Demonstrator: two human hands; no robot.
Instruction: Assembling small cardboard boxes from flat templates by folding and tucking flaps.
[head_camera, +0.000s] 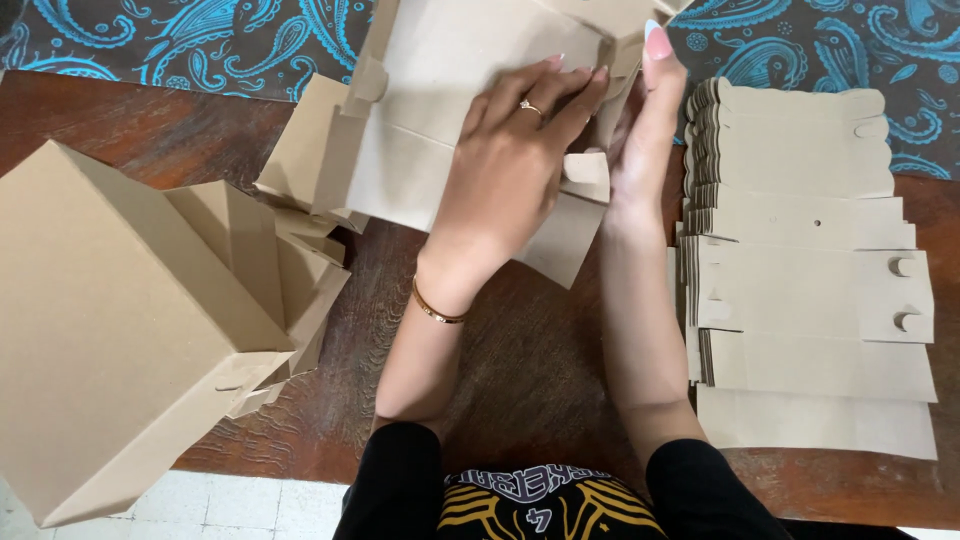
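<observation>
A half-folded brown cardboard box (440, 90) stands on the dark wooden table (530, 350) at the top middle. My left hand (510, 165), with a ring and a gold bracelet, presses flat against its near panel, fingers reaching to the right edge. My right hand (645, 130) is upright against the box's right side, holding a side flap (588, 175) between the two hands. The lower flap of the box hangs toward me beneath my left hand.
A stack of flat cardboard box blanks (810, 290) lies at the right. Folded boxes (110, 320) sit at the left, one overhanging the table's front edge. A black cloth with blue paisley (200, 40) covers the far side.
</observation>
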